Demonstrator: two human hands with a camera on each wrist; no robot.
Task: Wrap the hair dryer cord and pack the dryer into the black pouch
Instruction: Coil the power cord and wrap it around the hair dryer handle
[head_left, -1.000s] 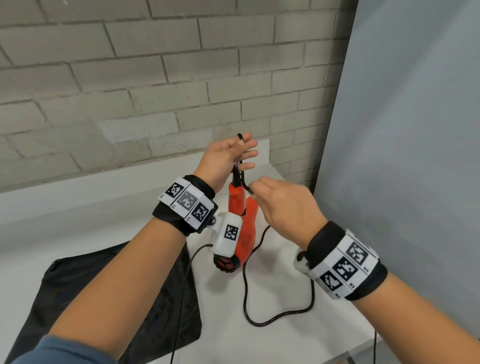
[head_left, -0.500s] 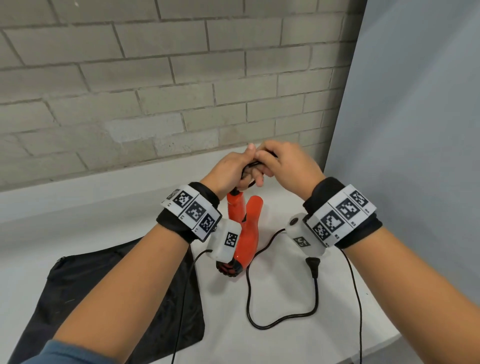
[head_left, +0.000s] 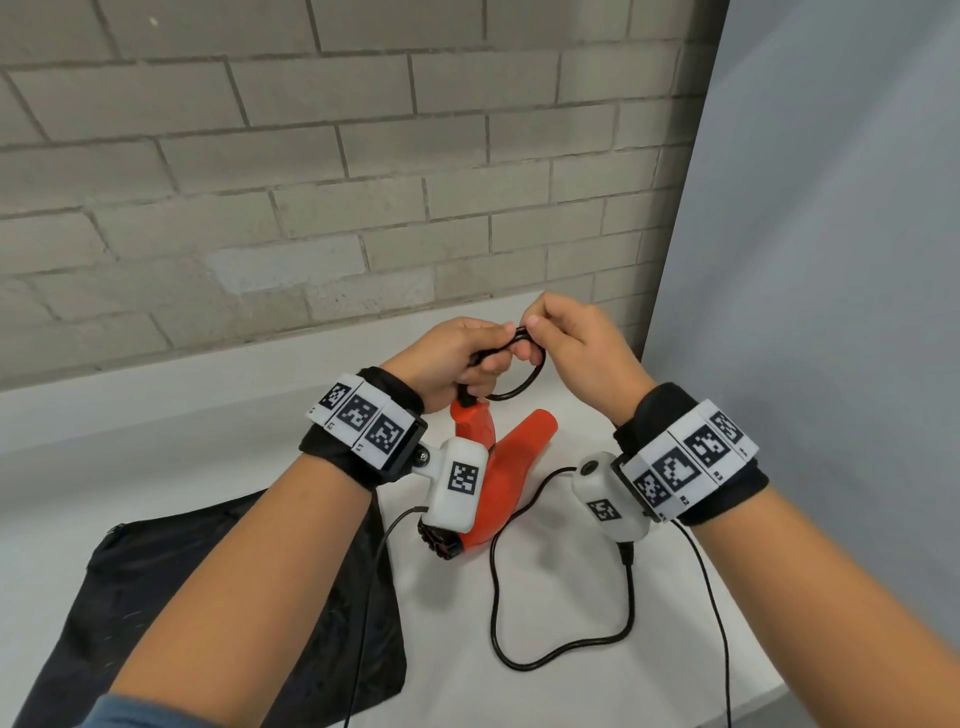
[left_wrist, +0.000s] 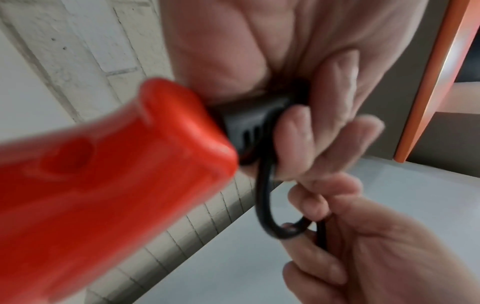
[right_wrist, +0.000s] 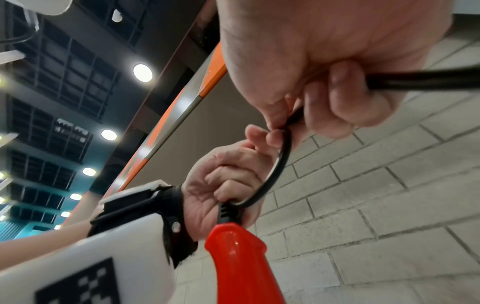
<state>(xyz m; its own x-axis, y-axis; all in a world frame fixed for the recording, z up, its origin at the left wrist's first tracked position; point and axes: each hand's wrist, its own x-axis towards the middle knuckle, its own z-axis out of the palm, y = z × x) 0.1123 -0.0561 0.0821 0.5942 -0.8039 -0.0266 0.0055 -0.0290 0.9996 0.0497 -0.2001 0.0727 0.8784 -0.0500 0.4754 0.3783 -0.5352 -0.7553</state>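
Hair dryer (head_left: 498, 467), bright orange-red glossy plastic, stands folded in a V w/ its black rear grille end down on the white tabletop (head_left: 571, 691), handle end pointing up. Left hand (head_left: 447, 358) grips the top of the handle, fingers curled round the black ribbed strain relief where the cord (head_left: 519, 613) exits. Right hand (head_left: 582, 348), just beside it and touching at the fingertips, pinches the cord between thumb & forefinger, forming one small round loop that hangs between the two hands.

Progress, as judged: early. Only that first loop is shaped; most of the cord lies slack in a wide curve on the tabletop in front of the dryer, then runs up toward the right wrist. Plug not visible. Wrapping is mostly left to do, then the packing.

Black pouch (head_left: 208, 623) lies flat on the tabletop at left, partly under the left forearm, near the dryer; nothing in it yet as far as can be seen. It looks like thin matte fabric, limp, w/ a zip edge along the top.

Cord is smooth black rubbery round cable, stiff enough to hold a curve. Grey painted brick wall (head_left: 311, 182) behind.
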